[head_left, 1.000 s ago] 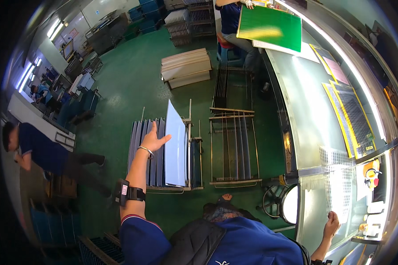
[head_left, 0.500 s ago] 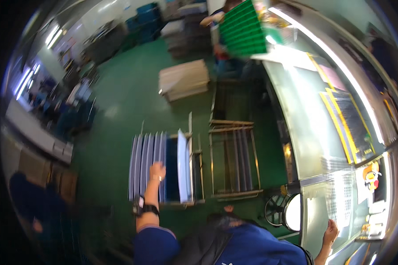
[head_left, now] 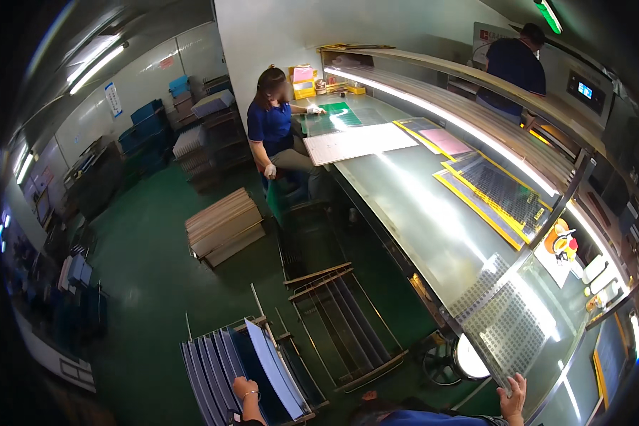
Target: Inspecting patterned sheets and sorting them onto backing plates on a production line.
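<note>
At the lower edge, my left hand (head_left: 245, 388) is closed over a row of upright, thin grey-blue panels (head_left: 216, 362) in a floor rack. Its fingertips are hidden, so I cannot tell whether a panel is between them. To the right of this hand, a pale panel (head_left: 273, 369) leans apart from the others in the same rack. My right hand (head_left: 512, 399) grips the near corner of a translucent sheet (head_left: 515, 323) with a grid of dark dots. This sheet lies at the near end of the long, glossy worktable (head_left: 412, 206).
A second rack (head_left: 344, 323) with dark panels and a round stool (head_left: 470, 357) stand by the table. Yellow-edged dark sheets (head_left: 493, 188) lie farther along it. A seated co-worker (head_left: 273, 128) has a hand on a green sheet (head_left: 337, 117). Stacked boards (head_left: 224, 224) sit on the floor.
My view has swung, bringing more of the table in. The co-worker's raised green panel has come down, and a green sheet lies on the table. My left hand remains over the panel row.
</note>
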{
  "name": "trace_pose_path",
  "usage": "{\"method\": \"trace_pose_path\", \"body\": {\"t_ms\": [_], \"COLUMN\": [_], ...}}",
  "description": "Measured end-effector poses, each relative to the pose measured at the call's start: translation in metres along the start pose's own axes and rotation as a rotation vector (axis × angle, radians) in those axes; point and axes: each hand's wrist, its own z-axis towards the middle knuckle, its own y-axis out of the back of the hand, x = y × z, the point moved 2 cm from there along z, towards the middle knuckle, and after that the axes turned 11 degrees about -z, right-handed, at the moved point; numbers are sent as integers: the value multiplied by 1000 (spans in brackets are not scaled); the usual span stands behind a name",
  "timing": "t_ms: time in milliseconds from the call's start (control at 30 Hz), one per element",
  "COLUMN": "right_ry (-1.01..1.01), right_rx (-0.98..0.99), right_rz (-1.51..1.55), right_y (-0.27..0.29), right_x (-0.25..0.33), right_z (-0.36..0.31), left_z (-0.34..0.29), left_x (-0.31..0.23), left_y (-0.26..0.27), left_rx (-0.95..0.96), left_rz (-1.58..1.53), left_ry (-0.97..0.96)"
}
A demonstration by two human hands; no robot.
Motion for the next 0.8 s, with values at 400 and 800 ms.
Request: {"method": "trace_pose_path", "body": {"t_ms": [400,800], "right_ry": [-1503,-1539], "right_rx": [303,176], "right_rz": [1655,1748], "right_y": [-59,-41], "right_x": [-85,-87], "right_z": [-77,-38], "left_z": [-26,-19], "left_x": [-16,-33], "left_y": [16,158], "left_rx": [-311,-453], "left_rz": [-65,-144], "left_ry": [-121,-289]}}
